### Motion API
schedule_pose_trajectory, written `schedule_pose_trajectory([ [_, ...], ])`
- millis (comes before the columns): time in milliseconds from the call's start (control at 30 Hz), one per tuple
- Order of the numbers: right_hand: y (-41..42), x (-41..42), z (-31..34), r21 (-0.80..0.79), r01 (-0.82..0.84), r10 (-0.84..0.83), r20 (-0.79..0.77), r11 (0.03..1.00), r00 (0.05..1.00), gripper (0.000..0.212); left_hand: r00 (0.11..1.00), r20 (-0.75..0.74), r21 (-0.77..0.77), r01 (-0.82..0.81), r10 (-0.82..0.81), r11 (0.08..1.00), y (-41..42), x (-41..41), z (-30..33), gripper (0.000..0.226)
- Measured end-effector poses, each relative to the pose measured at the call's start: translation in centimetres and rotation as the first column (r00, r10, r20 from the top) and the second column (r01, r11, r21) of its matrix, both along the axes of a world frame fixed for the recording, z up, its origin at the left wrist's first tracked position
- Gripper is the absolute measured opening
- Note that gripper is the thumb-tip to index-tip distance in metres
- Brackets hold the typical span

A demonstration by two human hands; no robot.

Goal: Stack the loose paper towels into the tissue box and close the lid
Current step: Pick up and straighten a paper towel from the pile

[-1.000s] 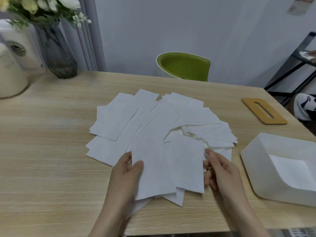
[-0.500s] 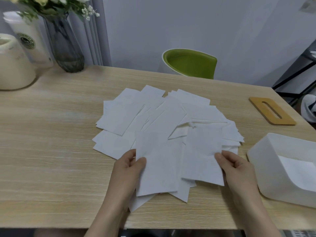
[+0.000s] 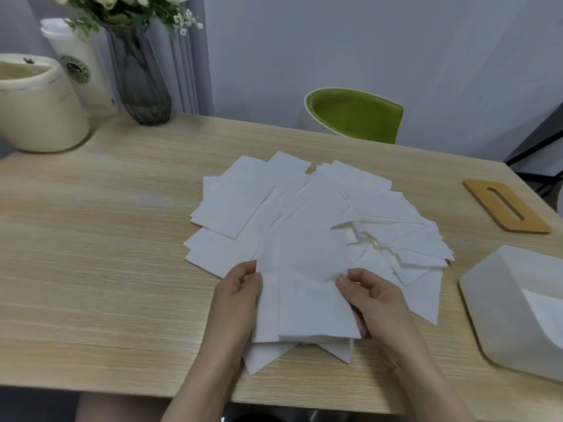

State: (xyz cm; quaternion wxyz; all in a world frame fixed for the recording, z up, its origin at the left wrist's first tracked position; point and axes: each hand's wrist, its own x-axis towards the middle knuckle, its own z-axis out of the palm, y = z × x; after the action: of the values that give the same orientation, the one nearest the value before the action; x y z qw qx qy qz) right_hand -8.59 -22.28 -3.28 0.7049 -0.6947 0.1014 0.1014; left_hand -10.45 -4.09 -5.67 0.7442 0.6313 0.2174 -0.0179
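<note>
Both hands clamped on one small stack of paper towels [image 3: 307,287] near the middle of the table's front edge: left hand [image 3: 236,303] pinching the stack's left side, thumb on top; right hand [image 3: 370,303] pinching the right side, thumb pressed onto the top sheet, fingers curled beneath. Hands apart, the stack's width between them. Loose paper towels [image 3: 307,208] fanned out in an overlapping heap at the middle of the table [image 3: 106,269], reaching under the held stack. Open white tissue box [image 3: 499,303] at the right edge near the front corner, one towel lying flat inside. Wooden lid [image 3: 505,205] with its slot flat by the right edge, farther back, well apart from the box. Glass vase [image 3: 141,80] with flowers, paper cup [image 3: 82,68] and cream pot [image 3: 39,105] at the back left corner. Green chair [image 3: 355,115] beyond the back edge
</note>
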Motion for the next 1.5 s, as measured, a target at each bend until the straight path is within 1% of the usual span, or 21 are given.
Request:
schedule_pose_trajectory([
  [167,1.8,0.3,-0.3,-0.032,-0.044,0.044,-0.005,0.999,0.999,0.010,1.000,-0.003,-0.021,0.000,0.000,1.000,0.0,0.0,0.1,0.035],
  [400,2.6,0.6,-0.6,-0.138,-0.067,0.067,-0.003,0.988,0.998,0.010,1.000,0.010,-0.059,-0.012,0.013,0.998,0.2,0.1,0.1,0.032],
  [500,2.6,0.6,-0.7,-0.179,-0.078,0.081,0.012,0.981,0.997,0.011,1.000,0.015,-0.067,-0.009,0.010,0.998,0.2,0.0,0.1,0.027],
  [633,2.7,0.6,-0.7,-0.194,-0.088,0.094,0.025,0.977,0.995,0.012,0.999,0.029,-0.042,0.018,-0.017,0.999,0.1,0.0,-0.2,0.021],
  [767,2.5,0.6,-0.9,-0.201,-0.079,0.091,0.047,0.976,0.995,0.008,0.998,0.043,0.015,0.036,-0.037,0.999,0.1,0.0,-0.4,0.022],
  [867,2.2,0.6,-1.2,-0.213,-0.085,0.098,0.055,0.973,0.994,0.005,0.998,0.057,0.038,0.019,-0.021,0.999,0.2,0.0,-0.4,0.022],
  [933,1.8,0.8,-1.2,-0.244,-0.082,0.100,0.060,0.966,0.993,0.005,0.998,0.065,0.050,-0.007,0.003,0.999,0.2,0.0,-0.5,0.023],
  [1000,1.2,1.2,-1.3,-0.313,-0.044,0.077,0.092,0.949,0.993,0.008,0.997,0.070,0.065,-0.039,0.035,0.997,0.3,0.0,-0.5,0.027],
  [1033,0.8,1.4,-1.3,-0.369,0.010,0.037,0.122,0.929,0.992,0.008,0.997,0.070,0.070,-0.047,0.042,0.996,0.3,0.1,-0.6,0.029],
  [1067,0.3,1.7,-1.4,-0.453,0.091,-0.016,0.166,0.887,0.986,0.007,0.997,0.069,0.071,-0.049,0.044,0.996,0.3,0.1,-0.6,0.029],
  [1100,-0.1,2.1,-1.4,-0.556,0.178,-0.059,0.226,0.812,0.972,0.007,0.997,0.067,0.068,-0.048,0.043,0.997,0.3,0.0,-0.5,0.028],
  [1167,-1.0,2.9,-1.3,-0.712,0.310,-0.065,0.349,0.630,0.935,0.011,0.997,0.063,0.058,-0.039,0.036,0.998,0.3,0.0,-0.5,0.026],
  [1200,-1.4,3.4,-1.3,-0.747,0.351,-0.052,0.392,0.565,0.918,0.015,0.998,0.061,0.054,-0.031,0.028,0.998,0.3,0.0,-0.5,0.024],
  [1233,-1.7,4.1,-1.3,-0.764,0.380,-0.044,0.421,0.522,0.906,0.018,0.998,0.061,0.050,-0.025,0.022,0.998,0.2,-0.1,-0.5,0.023],
  [1333,-2.4,6.3,-1.5,-0.797,0.399,-0.022,0.438,0.454,0.899,0.026,0.998,0.057,0.038,-0.019,0.017,0.999,0.2,-0.1,-0.5,0.022],
  [1500,-2.7,7.7,-2.0,-0.846,0.373,0.049,0.422,0.381,0.905,0.018,0.998,0.058,0.035,-0.024,0.021,0.999,0.2,0.0,0.0,0.024],
])
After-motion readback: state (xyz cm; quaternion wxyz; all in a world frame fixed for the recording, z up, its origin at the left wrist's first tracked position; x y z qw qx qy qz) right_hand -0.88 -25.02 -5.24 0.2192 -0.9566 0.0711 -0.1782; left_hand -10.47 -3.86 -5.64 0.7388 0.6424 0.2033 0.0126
